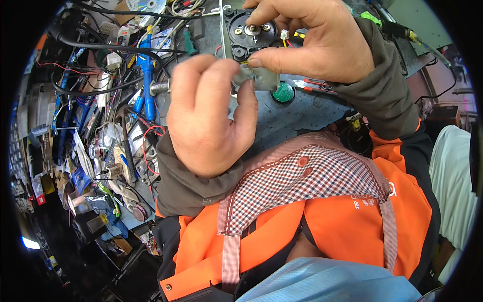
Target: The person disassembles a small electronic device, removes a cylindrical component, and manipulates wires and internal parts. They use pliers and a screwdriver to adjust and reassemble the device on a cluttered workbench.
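At the top centre is a black round motor (261, 38) with a metal shaft, set in a pale metal bracket (226, 30). My right hand (327, 43) grips it, thumb at the lower edge and a forefinger by the shaft. Beside that palm shows a small white plug (285, 34) with red and yellow wires. My left hand (209, 113), slightly blurred, has its thumb and fingers closed at the bracket's near end. Whether something small sits between those fingertips is hidden.
Just beyond the bracket's near end lies a round tin of green stuff (283, 93), with red-handled tools (317, 84) alongside. Leftward, the bench is crowded with black cables (110, 48), a blue clamp-like tool (147, 75), a large bolt (160, 87) and loose parts. A green-handled tool (189, 43) lies farther back.
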{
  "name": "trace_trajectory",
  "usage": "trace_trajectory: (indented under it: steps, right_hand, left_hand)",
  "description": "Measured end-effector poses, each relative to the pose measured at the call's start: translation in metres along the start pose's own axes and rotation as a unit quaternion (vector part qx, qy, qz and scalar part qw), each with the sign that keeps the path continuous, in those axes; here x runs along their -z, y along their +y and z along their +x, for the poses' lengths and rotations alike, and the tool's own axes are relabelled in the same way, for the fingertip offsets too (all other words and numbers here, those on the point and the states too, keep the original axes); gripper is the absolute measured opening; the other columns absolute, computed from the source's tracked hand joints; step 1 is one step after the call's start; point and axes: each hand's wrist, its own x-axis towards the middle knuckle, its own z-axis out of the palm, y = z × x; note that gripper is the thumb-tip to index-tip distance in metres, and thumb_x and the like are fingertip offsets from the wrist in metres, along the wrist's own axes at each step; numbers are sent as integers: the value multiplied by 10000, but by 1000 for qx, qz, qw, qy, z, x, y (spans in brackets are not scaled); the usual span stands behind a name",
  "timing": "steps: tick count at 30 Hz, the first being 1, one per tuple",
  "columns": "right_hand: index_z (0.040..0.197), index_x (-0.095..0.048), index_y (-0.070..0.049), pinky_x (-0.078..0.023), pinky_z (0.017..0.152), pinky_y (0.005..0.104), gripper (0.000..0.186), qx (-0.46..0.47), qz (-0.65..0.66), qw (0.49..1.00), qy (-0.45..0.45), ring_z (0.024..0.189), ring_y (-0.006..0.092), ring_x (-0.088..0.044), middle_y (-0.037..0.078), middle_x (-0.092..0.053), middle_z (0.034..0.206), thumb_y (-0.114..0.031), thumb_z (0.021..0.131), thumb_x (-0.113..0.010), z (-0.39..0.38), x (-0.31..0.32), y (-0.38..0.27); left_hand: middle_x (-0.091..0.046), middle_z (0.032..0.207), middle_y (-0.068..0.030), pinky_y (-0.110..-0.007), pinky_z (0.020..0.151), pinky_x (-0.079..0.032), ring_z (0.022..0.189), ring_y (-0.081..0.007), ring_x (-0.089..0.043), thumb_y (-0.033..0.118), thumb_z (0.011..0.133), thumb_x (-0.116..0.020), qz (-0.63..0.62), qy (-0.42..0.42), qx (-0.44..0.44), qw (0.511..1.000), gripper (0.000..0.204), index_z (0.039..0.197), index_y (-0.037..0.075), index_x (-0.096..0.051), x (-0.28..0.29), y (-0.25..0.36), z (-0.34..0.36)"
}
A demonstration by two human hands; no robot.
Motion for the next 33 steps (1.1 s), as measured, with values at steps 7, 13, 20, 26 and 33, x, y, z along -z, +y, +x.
trace_trajectory:
  steps: [7, 13, 20, 26, 33]
  right_hand:
    - [920, -664, 21, -468, 556, 313, 313, 44, 25, 999, 17, 631, 178, -557, 91, -613, 820, -119, 740, -880, -7, -4, 18]
    - [912, -663, 25, -476, 556, 299, 306, 56, 65, 996, 36, 633, 169, -562, 96, -617, 830, -104, 731, -873, -8, -9, 20]
    - [920, -668, 25, -496, 567, 296, 314, 22, 69, 996, 45, 651, 178, -585, 102, -624, 847, -106, 726, -877, -9, -7, 5]
    - [921, -665, 32, -492, 561, 301, 311, 34, 58, 997, 49, 650, 179, -581, 102, -620, 838, -103, 736, -874, -12, -7, 16]
    - [922, -659, 34, -485, 561, 301, 303, 23, 69, 996, 45, 658, 178, -575, 104, -617, 843, -93, 751, -874, -13, -6, 17]
  left_hand:
    - [-598, 961, -153, -377, 610, -533, 703, -304, -631, -78, 774, -725, 27, -32, 41, 998, 332, 1096, -4, -691, 0, 7, -2]
    - [-555, 950, -158, -354, 636, -512, 760, -298, -599, -78, 761, -682, 5, -41, 64, 997, 342, 1096, -14, -707, 1, 5, -3]
    - [-499, 1013, -185, -379, 665, -525, 789, -318, -588, -60, 756, -668, 83, -83, 24, 993, 306, 1055, 3, -694, 1, 10, -2]
    - [-520, 1054, -190, -377, 655, -544, 768, -300, -630, 55, 832, -795, 96, -88, 56, 990, 272, 1086, 21, -704, -3, 20, -4]
    - [-547, 1082, -175, -360, 645, -556, 718, -270, -659, 13, 873, -773, 106, -75, 59, 990, 297, 1166, 25, -724, -6, 16, -8]
